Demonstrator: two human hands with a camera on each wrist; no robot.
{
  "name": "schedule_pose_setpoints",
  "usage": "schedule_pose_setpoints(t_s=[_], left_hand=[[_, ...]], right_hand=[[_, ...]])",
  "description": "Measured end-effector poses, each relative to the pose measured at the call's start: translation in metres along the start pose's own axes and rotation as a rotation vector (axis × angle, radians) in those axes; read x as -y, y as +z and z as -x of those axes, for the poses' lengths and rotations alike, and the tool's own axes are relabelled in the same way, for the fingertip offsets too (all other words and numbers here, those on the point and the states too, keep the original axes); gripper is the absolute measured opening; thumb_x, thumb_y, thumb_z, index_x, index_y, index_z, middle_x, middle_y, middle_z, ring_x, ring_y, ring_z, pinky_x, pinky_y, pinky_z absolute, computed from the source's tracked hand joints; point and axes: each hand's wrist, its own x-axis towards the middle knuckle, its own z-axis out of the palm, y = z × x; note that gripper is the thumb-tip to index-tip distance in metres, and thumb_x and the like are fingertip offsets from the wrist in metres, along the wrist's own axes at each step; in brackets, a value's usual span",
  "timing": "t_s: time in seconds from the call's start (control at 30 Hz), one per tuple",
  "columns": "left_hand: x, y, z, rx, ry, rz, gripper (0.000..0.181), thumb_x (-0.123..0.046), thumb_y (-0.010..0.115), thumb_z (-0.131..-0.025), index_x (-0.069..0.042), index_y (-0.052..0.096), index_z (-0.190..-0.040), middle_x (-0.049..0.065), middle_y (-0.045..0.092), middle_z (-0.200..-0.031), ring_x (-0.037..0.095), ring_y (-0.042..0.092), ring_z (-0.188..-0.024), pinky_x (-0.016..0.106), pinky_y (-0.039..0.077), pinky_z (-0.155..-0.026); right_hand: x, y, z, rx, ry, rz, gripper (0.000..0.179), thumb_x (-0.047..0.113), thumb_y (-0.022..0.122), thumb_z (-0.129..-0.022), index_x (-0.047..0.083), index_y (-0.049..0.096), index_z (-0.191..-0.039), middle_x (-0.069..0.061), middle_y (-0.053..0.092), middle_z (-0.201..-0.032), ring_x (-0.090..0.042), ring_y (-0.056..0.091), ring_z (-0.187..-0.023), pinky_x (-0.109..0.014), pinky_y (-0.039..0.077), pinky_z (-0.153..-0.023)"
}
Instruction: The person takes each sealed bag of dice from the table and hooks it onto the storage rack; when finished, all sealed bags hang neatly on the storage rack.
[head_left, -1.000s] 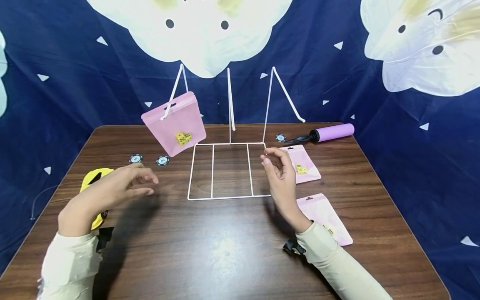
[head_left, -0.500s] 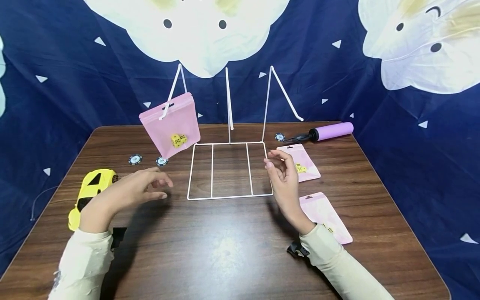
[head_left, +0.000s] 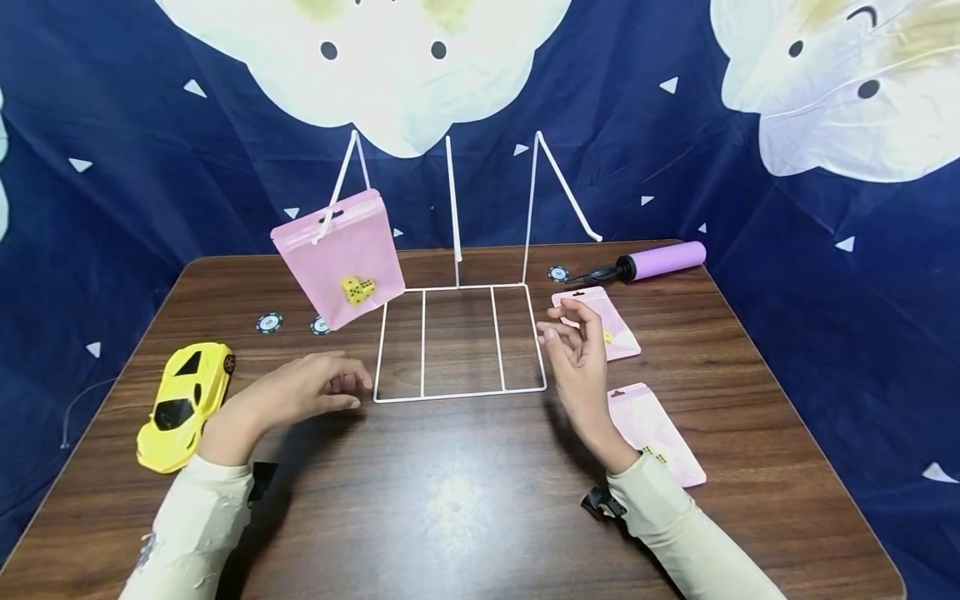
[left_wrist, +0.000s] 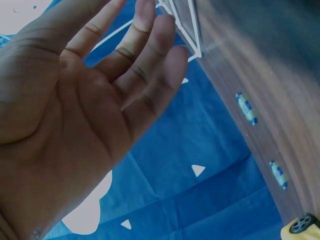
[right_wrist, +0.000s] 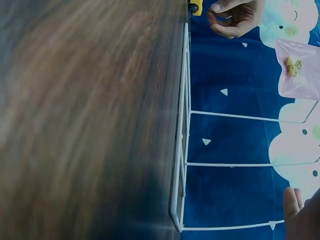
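The left hand and right hand, fingers loosely bent, grasp nothing beside the rack; a knock from either might jolt it and drop the bag hung beyond the left hand, though contact is hard to judge

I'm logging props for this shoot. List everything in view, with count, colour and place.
Wire rack: 1, white, centre rear
Bags: 3, pink, one hung on rack, two right
Dice: several, yellow, in bags
Pump: 1, purple-and-black, right rear
Chips: 3, blue-and-white, two left, one by pump
Toy car: 1, yellow, left
Cord: 1, grey, left edge
Table: 1, brown, beneath
Backdrop: 1, blue-and-white, behind
Wrist devices: 2, black, at wrists
Sleeves: 2, cream, forearms
Left hand, right hand: 2, bare, flanking the rack
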Motion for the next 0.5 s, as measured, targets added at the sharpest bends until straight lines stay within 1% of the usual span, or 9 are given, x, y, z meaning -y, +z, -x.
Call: schedule_pose_setpoints(t_s=[0.07, 0.2, 0.27, 0.37, 0.43, 0.5], left_hand=[[0.001, 0.003, -0.001, -0.006, 0.004, -0.006, 0.016, -0.008, 0.079, -0.098, -0.016, 0.073, -0.11, -0.01, 0.065, -0.092, 0.007, 0.059, -0.082, 0.034, 0.052, -0.073], [0.006, 0.009, -0.004, -0.034, 0.003, -0.043, 0.017, -0.006, 0.08, -0.096, -0.018, 0.072, -0.106, -0.011, 0.062, -0.086, 0.005, 0.056, -0.079, 0.034, 0.05, -0.071], [0.009, 0.013, -0.007, -0.051, 0.008, -0.064, 0.017, -0.006, 0.081, -0.095, -0.017, 0.072, -0.105, -0.012, 0.06, -0.084, 0.004, 0.054, -0.077, 0.034, 0.048, -0.07], [0.011, 0.018, -0.01, -0.066, 0.011, -0.068, 0.017, -0.006, 0.081, -0.095, -0.017, 0.072, -0.104, -0.012, 0.059, -0.083, 0.004, 0.053, -0.076, 0.034, 0.048, -0.07], [0.011, 0.019, -0.013, -0.062, 0.007, -0.06, 0.015, -0.007, 0.08, -0.096, -0.016, 0.073, -0.105, -0.012, 0.059, -0.083, 0.003, 0.053, -0.076, 0.033, 0.047, -0.069], [0.012, 0.021, -0.015, -0.056, 0.004, -0.049, 0.014, -0.007, 0.08, -0.097, -0.015, 0.074, -0.107, -0.012, 0.059, -0.083, 0.003, 0.052, -0.075, 0.032, 0.047, -0.069]], right_hand=[[0.0, -0.001, -0.001, 0.004, -0.002, -0.004, 0.044, -0.01, 0.056, -0.104, -0.013, 0.041, -0.146, -0.013, 0.055, -0.131, -0.018, 0.068, -0.113, -0.032, 0.057, -0.1], [0.002, -0.001, -0.001, 0.01, -0.004, -0.009, 0.043, -0.01, 0.056, -0.105, -0.013, 0.041, -0.145, -0.025, 0.052, -0.133, -0.019, 0.068, -0.113, -0.032, 0.058, -0.099], [0.001, -0.002, -0.001, 0.013, 0.0, -0.008, 0.044, -0.01, 0.056, -0.105, -0.014, 0.04, -0.146, -0.027, 0.051, -0.134, -0.017, 0.068, -0.113, -0.032, 0.058, -0.099], [0.0, -0.003, 0.0, 0.014, 0.006, -0.002, 0.044, -0.01, 0.056, -0.105, -0.014, 0.04, -0.146, -0.023, 0.052, -0.134, -0.016, 0.068, -0.114, -0.032, 0.057, -0.1], [0.0, -0.003, 0.0, 0.011, 0.01, 0.001, 0.045, -0.011, 0.056, -0.104, -0.013, 0.041, -0.146, -0.018, 0.054, -0.134, -0.016, 0.068, -0.114, -0.031, 0.057, -0.1], [0.001, -0.003, 0.0, 0.007, 0.01, 0.004, 0.045, -0.011, 0.056, -0.104, -0.013, 0.041, -0.146, -0.017, 0.054, -0.133, -0.017, 0.068, -0.114, -0.032, 0.057, -0.1]])
